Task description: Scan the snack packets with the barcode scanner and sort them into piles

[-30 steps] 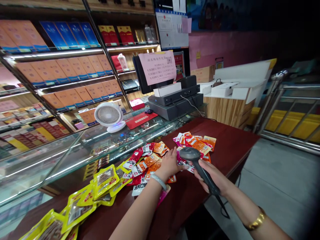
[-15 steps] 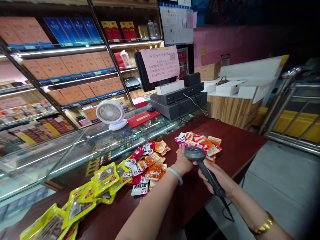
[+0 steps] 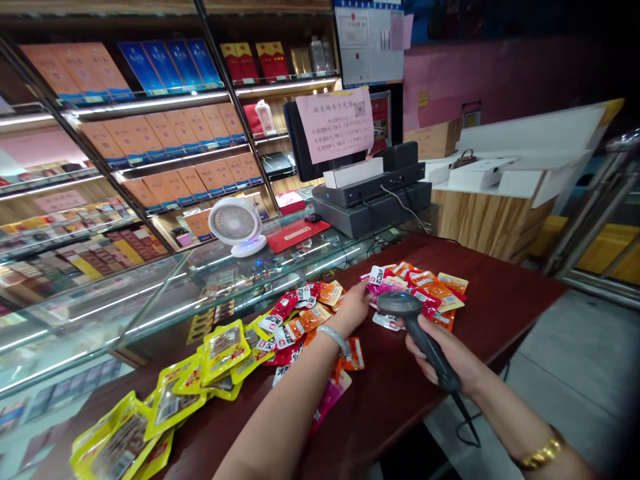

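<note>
My right hand (image 3: 450, 353) is wrapped round the handle of a dark barcode scanner (image 3: 425, 337), whose head points left over the table. At the left edge of a pile of small snack packets (image 3: 435, 287), pink, red and orange, is my left hand (image 3: 354, 308); its fingers are blurred and partly hidden. Under and beside my left forearm lies a second pile of red and orange snack packets (image 3: 303, 321). Yellow snack packets (image 3: 225, 347) with clear windows overlap in a row further left.
A glass display counter (image 3: 170, 293) borders the dark red table (image 3: 400, 413). On it are a white fan (image 3: 235, 223), a red mat (image 3: 297, 235) and a cash register (image 3: 373, 200) with a screen behind. Boxed goods (image 3: 175, 130) fill the shelves. The scanner cord hangs past the table edge.
My left hand has drawn back slightly left from atop the far packet pile, its fingers less spread. More packets show there and below my forearm. The view has shifted, and the scanner stays in my right hand.
</note>
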`<move>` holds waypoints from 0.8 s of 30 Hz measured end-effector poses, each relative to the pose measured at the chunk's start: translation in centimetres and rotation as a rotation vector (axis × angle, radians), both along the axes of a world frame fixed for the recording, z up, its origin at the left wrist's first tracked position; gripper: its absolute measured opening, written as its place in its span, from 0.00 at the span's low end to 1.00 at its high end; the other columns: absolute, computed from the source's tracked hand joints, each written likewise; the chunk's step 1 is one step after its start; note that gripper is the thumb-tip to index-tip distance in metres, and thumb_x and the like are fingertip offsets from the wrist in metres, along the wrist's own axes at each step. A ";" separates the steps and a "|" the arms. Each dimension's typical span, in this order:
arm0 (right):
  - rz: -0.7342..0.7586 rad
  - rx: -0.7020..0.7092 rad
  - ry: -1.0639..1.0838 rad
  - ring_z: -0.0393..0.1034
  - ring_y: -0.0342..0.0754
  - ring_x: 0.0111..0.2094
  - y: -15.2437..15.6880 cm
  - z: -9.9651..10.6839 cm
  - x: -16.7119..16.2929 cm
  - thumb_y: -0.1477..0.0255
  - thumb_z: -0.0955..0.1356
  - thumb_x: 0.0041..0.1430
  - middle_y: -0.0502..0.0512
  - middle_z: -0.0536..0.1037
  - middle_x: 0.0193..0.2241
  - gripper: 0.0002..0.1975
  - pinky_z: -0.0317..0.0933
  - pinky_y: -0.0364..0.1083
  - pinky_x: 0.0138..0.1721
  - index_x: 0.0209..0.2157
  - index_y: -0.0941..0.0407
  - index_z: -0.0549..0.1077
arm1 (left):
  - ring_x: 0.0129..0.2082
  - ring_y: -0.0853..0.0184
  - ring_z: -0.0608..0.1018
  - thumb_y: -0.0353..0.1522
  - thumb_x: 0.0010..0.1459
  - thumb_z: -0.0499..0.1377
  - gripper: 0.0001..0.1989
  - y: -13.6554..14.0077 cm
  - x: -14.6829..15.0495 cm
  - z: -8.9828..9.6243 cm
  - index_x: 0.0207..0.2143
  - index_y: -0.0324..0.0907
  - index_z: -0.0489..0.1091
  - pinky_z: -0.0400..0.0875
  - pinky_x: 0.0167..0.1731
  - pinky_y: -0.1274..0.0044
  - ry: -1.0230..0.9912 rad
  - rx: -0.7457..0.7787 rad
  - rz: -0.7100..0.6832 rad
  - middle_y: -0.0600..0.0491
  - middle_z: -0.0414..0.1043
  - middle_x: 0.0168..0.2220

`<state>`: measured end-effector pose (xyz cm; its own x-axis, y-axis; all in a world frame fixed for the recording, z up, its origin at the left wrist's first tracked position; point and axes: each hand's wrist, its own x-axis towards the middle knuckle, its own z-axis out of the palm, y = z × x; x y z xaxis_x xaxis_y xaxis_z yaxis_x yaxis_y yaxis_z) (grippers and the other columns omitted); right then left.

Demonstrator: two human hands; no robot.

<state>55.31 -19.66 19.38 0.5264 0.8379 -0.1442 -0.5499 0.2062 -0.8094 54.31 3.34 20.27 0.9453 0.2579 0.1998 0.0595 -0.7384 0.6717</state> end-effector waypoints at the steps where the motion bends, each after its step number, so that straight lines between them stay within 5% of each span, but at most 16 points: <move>1: 0.003 0.002 -0.002 0.56 0.36 0.08 0.2 -0.2 -0.1 0.54 0.62 0.64 0.42 0.66 0.17 0.18 0.53 0.35 0.07 0.40 0.55 0.68 | 0.53 0.64 0.73 0.29 0.61 0.52 0.23 1.4 -0.4 0.6 0.59 0.44 0.65 0.64 0.56 0.73 0.001 0.116 0.026 0.47 0.71 0.55; 4: 0.016 -0.007 -0.004 0.55 0.36 0.07 0.6 -0.7 -0.2 0.53 0.61 0.64 0.42 0.66 0.17 0.19 0.54 0.36 0.07 0.39 0.55 0.68 | 0.54 0.62 0.72 0.28 0.61 0.50 0.22 5.6 -1.3 2.1 0.57 0.42 0.67 0.62 0.57 0.71 0.154 0.498 0.215 0.43 0.71 0.54; 7: 0.024 -0.025 0.005 0.56 0.36 0.08 0.8 -0.8 -0.4 0.52 0.61 0.63 0.42 0.66 0.17 0.20 0.53 0.36 0.08 0.43 0.54 0.68 | 0.52 0.58 0.73 0.28 0.57 0.55 0.21 8.7 -2.0 3.0 0.54 0.46 0.70 0.63 0.55 0.69 0.345 0.634 0.236 0.43 0.73 0.49; 15: 0.013 -0.041 -0.055 0.56 0.37 0.08 0.7 -0.7 -0.6 0.52 0.62 0.63 0.43 0.66 0.18 0.21 0.53 0.36 0.08 0.45 0.55 0.67 | 0.43 0.63 0.76 0.33 0.49 0.63 0.14 11.2 -3.3 3.4 0.42 0.47 0.75 0.67 0.47 0.75 0.395 0.590 0.116 0.50 0.76 0.42; 20: 0.027 -0.043 -0.063 0.57 0.37 0.08 0.6 -0.3 -1.0 0.54 0.62 0.64 0.42 0.66 0.17 0.20 0.54 0.35 0.08 0.45 0.55 0.67 | 0.43 0.66 0.75 0.34 0.54 0.60 0.05 10.8 -3.6 3.9 0.33 0.45 0.75 0.63 0.51 0.76 0.315 0.560 0.019 0.53 0.76 0.40; 24: 0.034 -0.050 -0.057 0.56 0.36 0.08 0.7 0.2 -1.4 0.54 0.62 0.64 0.42 0.66 0.16 0.19 0.55 0.35 0.07 0.45 0.55 0.66 | 0.39 0.67 0.75 0.33 0.60 0.54 0.08 9.4 -3.1 5.1 0.33 0.44 0.73 0.64 0.48 0.77 0.168 0.473 0.114 0.53 0.77 0.36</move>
